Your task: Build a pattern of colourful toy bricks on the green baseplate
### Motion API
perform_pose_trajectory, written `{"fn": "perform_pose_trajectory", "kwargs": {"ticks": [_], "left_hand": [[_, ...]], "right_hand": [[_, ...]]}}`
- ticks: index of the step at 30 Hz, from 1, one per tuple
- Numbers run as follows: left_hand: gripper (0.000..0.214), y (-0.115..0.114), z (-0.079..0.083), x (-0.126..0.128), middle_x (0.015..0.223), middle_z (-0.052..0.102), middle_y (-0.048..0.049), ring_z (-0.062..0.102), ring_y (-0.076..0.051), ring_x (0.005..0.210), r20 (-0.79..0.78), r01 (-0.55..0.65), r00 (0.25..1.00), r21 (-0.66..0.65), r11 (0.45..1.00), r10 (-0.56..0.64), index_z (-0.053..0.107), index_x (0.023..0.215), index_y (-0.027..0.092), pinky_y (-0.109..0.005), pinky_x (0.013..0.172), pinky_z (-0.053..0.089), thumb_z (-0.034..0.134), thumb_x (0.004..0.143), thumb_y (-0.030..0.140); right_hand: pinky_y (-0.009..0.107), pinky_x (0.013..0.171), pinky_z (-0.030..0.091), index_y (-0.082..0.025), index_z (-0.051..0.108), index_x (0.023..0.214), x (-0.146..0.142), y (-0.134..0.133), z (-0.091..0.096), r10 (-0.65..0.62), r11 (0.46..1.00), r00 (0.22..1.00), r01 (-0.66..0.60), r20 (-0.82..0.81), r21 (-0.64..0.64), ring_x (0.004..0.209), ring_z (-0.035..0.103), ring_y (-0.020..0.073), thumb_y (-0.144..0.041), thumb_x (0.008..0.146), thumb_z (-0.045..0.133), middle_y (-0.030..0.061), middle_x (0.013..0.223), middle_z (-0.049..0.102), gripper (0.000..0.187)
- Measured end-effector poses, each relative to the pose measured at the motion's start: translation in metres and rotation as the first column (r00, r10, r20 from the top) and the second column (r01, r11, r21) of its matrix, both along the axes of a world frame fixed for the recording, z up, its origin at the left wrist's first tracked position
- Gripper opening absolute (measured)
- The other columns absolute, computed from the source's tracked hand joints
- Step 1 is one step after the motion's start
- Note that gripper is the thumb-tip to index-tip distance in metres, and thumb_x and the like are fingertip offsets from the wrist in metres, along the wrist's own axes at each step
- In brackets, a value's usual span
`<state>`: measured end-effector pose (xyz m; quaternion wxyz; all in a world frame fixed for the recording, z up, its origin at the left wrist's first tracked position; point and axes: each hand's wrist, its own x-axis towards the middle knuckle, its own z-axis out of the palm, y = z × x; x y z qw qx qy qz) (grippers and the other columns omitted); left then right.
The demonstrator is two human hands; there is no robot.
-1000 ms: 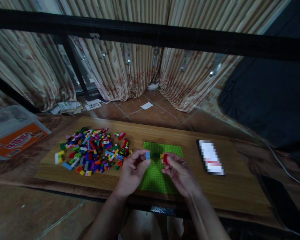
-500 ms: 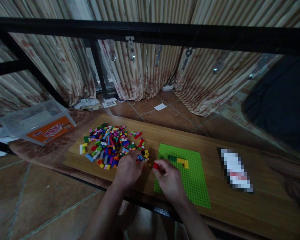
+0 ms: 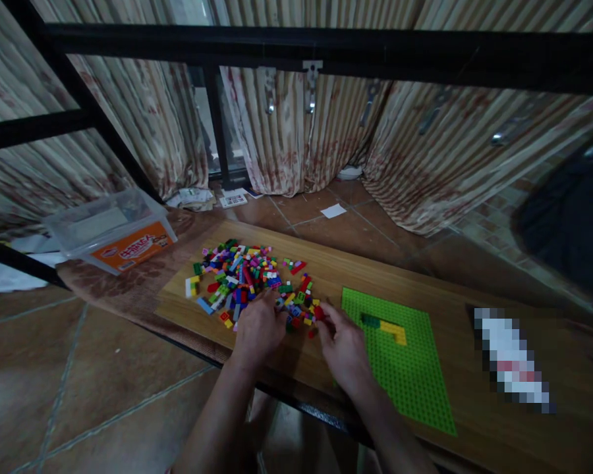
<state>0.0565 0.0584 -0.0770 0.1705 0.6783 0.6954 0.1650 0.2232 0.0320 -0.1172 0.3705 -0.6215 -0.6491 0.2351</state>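
Observation:
A red toy brick (image 3: 319, 313) is pinched between the thumb and fingers of my right hand (image 3: 344, 343), just left of the green baseplate (image 3: 410, 382). My left hand (image 3: 259, 329) reaches into the near right side of a heap of mixed toy bricks (image 3: 242, 276). Its fingers are curled, and their tips are hidden among the bricks, so what they hold cannot be made out. On the baseplate a dark green brick (image 3: 370, 320) sits end to end with yellow bricks (image 3: 394, 330), which form a corner.
A clear plastic box (image 3: 113, 227) with an orange label stands on the brown cloth at the left. A blurred-out white item (image 3: 511, 362) lies on the wooden board (image 3: 301, 368) to the right. A black metal bar (image 3: 296, 49) crosses in front of striped curtains.
The view has swung left, so everything sits further right. My right hand, still pinching the red brick, has moved off the baseplate's edge toward the heap. My left hand stays at the heap.

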Motion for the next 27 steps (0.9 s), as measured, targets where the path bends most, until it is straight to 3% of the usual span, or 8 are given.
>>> {"fn": "perform_pose_trajectory", "kwargs": {"ticks": [4, 8, 12, 15, 18, 22, 27], "left_hand": [[0.029, 0.002, 0.0, -0.005, 0.096, 0.071, -0.0083, 0.067, -0.022, 0.084, 0.088, -0.039, 0.996, 0.036, 0.999, 0.035, 0.064, 0.109, 0.019, -0.03, 0.075, 0.047, 0.053, 0.082, 0.023], [0.026, 0.004, 0.003, -0.006, 0.092, 0.072, -0.008, 0.067, -0.021, 0.082, 0.241, -0.09, 0.968, 0.05, 0.995, 0.076, 0.067, 0.104, 0.019, -0.03, 0.074, 0.048, 0.05, 0.084, 0.02], [0.024, -0.007, 0.013, 0.012, 0.095, 0.072, -0.0072, 0.066, -0.019, 0.087, 0.52, -0.147, 0.853, 0.156, 0.977, 0.046, 0.067, 0.103, 0.019, -0.029, 0.078, 0.048, 0.05, 0.087, 0.023], [0.025, -0.02, 0.021, 0.032, 0.098, 0.071, -0.0061, 0.066, -0.016, 0.086, 0.719, -0.151, 0.692, 0.234, 0.96, -0.066, 0.066, 0.106, 0.02, -0.027, 0.079, 0.05, 0.046, 0.091, 0.023], [0.023, -0.025, 0.026, 0.043, 0.096, 0.071, -0.0055, 0.065, -0.016, 0.09, 0.784, -0.131, 0.599, 0.297, 0.946, -0.163, 0.067, 0.102, 0.019, -0.026, 0.083, 0.049, 0.047, 0.09, 0.02], [0.022, -0.021, 0.026, 0.039, 0.094, 0.072, -0.0064, 0.066, -0.016, 0.087, 0.828, -0.197, 0.551, 0.251, 0.948, -0.105, 0.068, 0.099, 0.017, -0.027, 0.083, 0.05, 0.049, 0.089, 0.019], [0.021, -0.015, 0.022, 0.032, 0.092, 0.072, -0.0063, 0.066, -0.017, 0.082, 0.869, -0.242, 0.494, 0.172, 0.955, -0.031, 0.069, 0.098, 0.017, -0.028, 0.079, 0.051, 0.05, 0.087, 0.019]], "right_hand": [[0.038, 0.089, 0.051, -0.02, 0.059, 0.119, -0.002, 0.003, -0.004, 0.002, 1.0, 0.997, -0.003, -0.078, -0.004, 0.099, 0.065, 0.0213, -0.024, 0.087, 0.046, 0.0086, 0.114, 0.067, 0.034], [0.039, 0.086, 0.051, -0.02, 0.062, 0.114, 0.005, 0.007, -0.005, -0.066, 0.998, 0.996, 0.066, -0.052, -0.004, 0.095, 0.066, 0.0225, -0.029, 0.087, 0.047, 0.0091, 0.109, 0.069, 0.032], [0.038, 0.086, 0.05, -0.02, 0.065, 0.105, 0.006, 0.022, 0.005, -0.1, 0.994, 0.992, 0.103, -0.079, 0.028, 0.094, 0.066, 0.0228, -0.035, 0.087, 0.049, 0.0088, 0.106, 0.07, 0.029], [0.036, 0.082, 0.05, -0.021, 0.065, 0.105, -0.008, 0.051, 0.016, 0.038, 0.999, 0.996, -0.037, -0.08, 0.011, 0.089, 0.066, 0.0219, -0.033, 0.085, 0.051, 0.0066, 0.1, 0.071, 0.028], [0.033, 0.074, 0.051, -0.023, 0.065, 0.109, -0.033, 0.088, 0.019, 0.25, 0.968, 0.968, -0.249, 0.025, -0.033, 0.081, 0.064, 0.0196, -0.028, 0.08, 0.056, 0.0051, 0.099, 0.069, 0.031], [0.033, 0.071, 0.049, -0.024, 0.066, 0.108, -0.061, 0.123, 0.006, 0.367, 0.93, 0.907, -0.362, 0.206, -0.062, 0.077, 0.061, 0.0185, -0.016, 0.071, 0.059, 0.0049, 0.098, 0.067, 0.039], [0.033, 0.072, 0.048, -0.024, 0.068, 0.101, -0.061, 0.124, 0.002, 0.439, 0.897, 0.882, -0.44, 0.172, -0.038, 0.077, 0.06, 0.0182, -0.021, 0.075, 0.059, 0.004, 0.092, 0.067, 0.028]]}}
